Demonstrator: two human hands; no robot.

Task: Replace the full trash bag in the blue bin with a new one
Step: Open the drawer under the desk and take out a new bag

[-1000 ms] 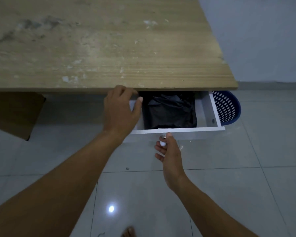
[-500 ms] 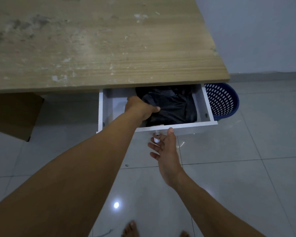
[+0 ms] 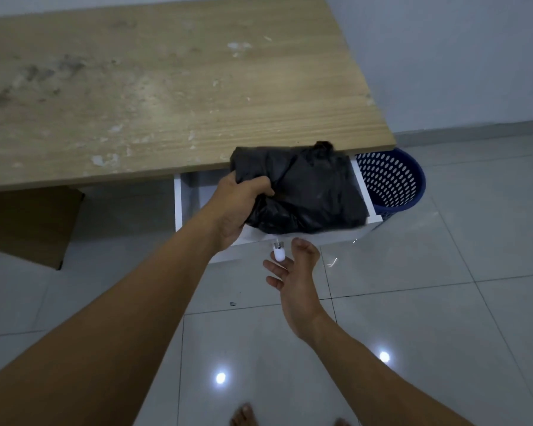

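My left hand [image 3: 239, 207] grips a folded bundle of black trash bags [image 3: 308, 192] and holds it raised above the open white drawer [image 3: 179, 204] under the wooden desk. My right hand [image 3: 296, 272] is at the drawer's small white knob [image 3: 279, 253], thumb and fingers pinching it from below. The blue perforated bin [image 3: 391, 182] stands on the floor to the right of the drawer, partly hidden under the desk's corner; I cannot see inside it.
The wooden desktop [image 3: 166, 87] fills the upper left, worn and paint-flecked. A brown side panel [image 3: 28, 222] hangs under it at left. Grey glossy floor tiles [image 3: 443, 287] spread below, with a grey wall behind. My bare toes [image 3: 243, 416] show at the bottom edge.
My left hand reached into the drawer, took hold of the black bag bundle and lifted it up out of the drawer. My right hand stayed on the knob.
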